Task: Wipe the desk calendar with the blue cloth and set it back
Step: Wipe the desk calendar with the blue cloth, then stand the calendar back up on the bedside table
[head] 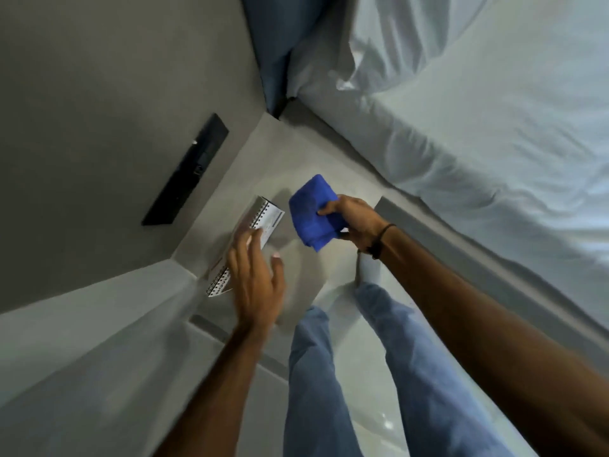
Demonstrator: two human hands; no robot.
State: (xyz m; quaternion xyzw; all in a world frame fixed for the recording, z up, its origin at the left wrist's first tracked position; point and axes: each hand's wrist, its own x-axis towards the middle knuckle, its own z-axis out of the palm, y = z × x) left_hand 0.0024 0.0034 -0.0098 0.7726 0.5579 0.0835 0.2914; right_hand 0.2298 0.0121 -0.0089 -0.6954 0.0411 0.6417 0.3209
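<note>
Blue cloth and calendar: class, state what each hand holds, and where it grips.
The right hand pinches the folded blue cloth at its near edge. The left hand, open, holds nothing, over the desk calendar.

The left hand (255,278), smeared by motion blur at centre frame, covered the middle of the desk calendar (263,219), so contact could not be judged. The calendar's print was too small to read. The right hand (354,222) hid the lower right corner of the blue cloth (311,211). Both forearms and the jeans (316,374) ran off the bottom edge; the bedding (478,127) ran off the right.
</note>
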